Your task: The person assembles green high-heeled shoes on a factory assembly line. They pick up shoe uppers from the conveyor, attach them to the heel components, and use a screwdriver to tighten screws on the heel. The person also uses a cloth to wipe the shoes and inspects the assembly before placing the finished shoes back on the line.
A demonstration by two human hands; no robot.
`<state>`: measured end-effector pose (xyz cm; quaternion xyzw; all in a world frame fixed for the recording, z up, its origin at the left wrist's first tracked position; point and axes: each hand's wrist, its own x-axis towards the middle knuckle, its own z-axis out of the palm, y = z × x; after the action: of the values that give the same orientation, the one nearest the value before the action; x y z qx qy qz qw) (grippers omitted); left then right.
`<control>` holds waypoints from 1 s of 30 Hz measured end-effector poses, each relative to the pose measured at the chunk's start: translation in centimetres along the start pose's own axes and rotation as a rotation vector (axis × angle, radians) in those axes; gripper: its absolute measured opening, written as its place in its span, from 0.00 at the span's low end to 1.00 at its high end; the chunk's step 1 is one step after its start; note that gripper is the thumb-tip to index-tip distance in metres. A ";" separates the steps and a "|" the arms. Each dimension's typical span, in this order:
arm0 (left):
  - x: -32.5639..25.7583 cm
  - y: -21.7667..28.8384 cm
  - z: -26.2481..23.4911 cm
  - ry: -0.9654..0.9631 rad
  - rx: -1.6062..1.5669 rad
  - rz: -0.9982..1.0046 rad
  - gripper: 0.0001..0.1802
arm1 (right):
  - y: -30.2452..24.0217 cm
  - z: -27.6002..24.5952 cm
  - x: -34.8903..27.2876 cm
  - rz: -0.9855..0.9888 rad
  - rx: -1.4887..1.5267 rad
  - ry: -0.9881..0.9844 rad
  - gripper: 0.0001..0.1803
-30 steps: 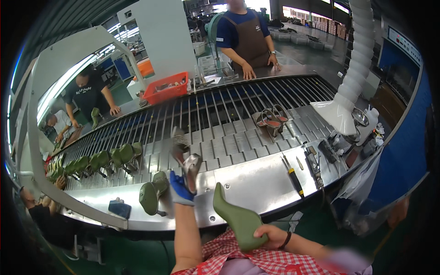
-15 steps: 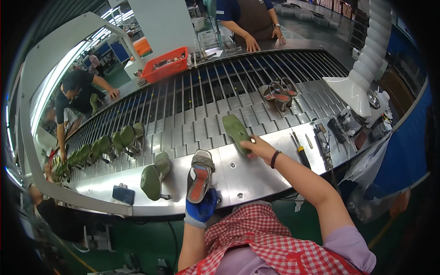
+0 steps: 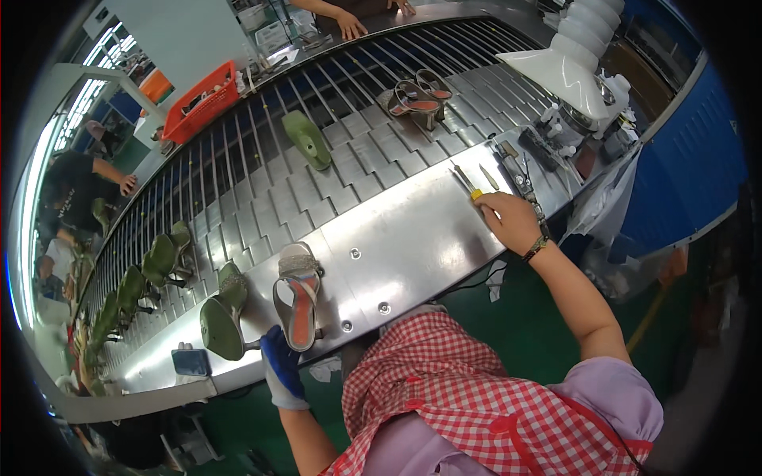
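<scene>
My right hand (image 3: 512,222) has its fingers around the black-and-yellow handle of a slim metal-tipped tool (image 3: 476,194), which lies on the steel bench. In a blue glove, my left hand (image 3: 282,369) is at the bench's front edge with its fingers stretched upward, between two shoes and close to a thin heel. One is a heeled sandal (image 3: 302,305) with a glittery strap and orange-red insole. To its left rests another sandal on a green shoe last (image 3: 222,325). Farther off, a loose green last (image 3: 306,139) lies on the conveyor.
Several sandals on green lasts (image 3: 159,258) line the conveyor (image 3: 262,206) at left. A finished-looking sandal pair (image 3: 417,97) stands farther right. A phone (image 3: 190,362) lies near the front edge. A red basket (image 3: 202,99), a white suction hood (image 3: 559,75) and other workers' hands (image 3: 349,25) border the line.
My right hand has let go of the green last, now on the conveyor, and gone right to the yellow-and-black tool. My left hand has released the sandal and shifted left. The view has turned.
</scene>
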<state>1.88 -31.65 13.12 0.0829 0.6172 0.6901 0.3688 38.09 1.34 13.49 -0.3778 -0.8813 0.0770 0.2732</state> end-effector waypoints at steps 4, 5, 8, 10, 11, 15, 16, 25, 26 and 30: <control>3.9 -1.4 -1.4 -0.224 0.461 0.095 0.23 | 1.6 0.2 -0.9 -0.091 -0.314 -0.309 0.29; 4.4 -1.1 -0.9 -0.297 0.438 0.021 0.23 | 1.8 0.1 -1.2 -0.052 -0.336 -0.392 0.33; 4.1 -0.2 1.2 -0.340 -0.132 -0.275 0.21 | 1.5 0.3 -0.5 0.029 -0.447 -0.511 0.33; 2.4 -0.1 2.7 -0.382 -0.611 -0.424 0.25 | 3.0 1.1 -0.8 -0.032 -0.428 -0.485 0.31; 1.5 -0.4 3.4 -0.435 -0.722 -0.378 0.27 | 3.3 1.3 -0.8 -0.036 -0.418 -0.492 0.30; -2.3 2.1 8.0 -0.570 -1.063 -0.260 0.31 | 2.7 1.3 -0.6 -0.044 -0.393 -0.496 0.28; -2.7 2.1 8.3 -0.564 -1.095 -0.263 0.31 | 2.6 1.4 -0.6 -0.048 -0.385 -0.485 0.28; -4.0 3.0 9.8 -0.595 -1.183 -0.270 0.30 | 3.5 2.1 -1.1 -0.197 -0.282 -0.336 0.22; -4.1 3.0 9.8 -0.581 -1.151 -0.263 0.29 | 3.5 1.9 -1.0 -0.232 -0.257 -0.330 0.23; -4.5 2.4 9.8 -0.600 -1.051 -0.220 0.29 | -0.8 1.1 -1.5 -0.106 0.119 -0.064 0.20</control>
<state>9.73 -26.57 19.11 0.0164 0.0686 0.8064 0.5872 37.80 -0.18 12.18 -0.3113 -0.9021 0.1267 0.2705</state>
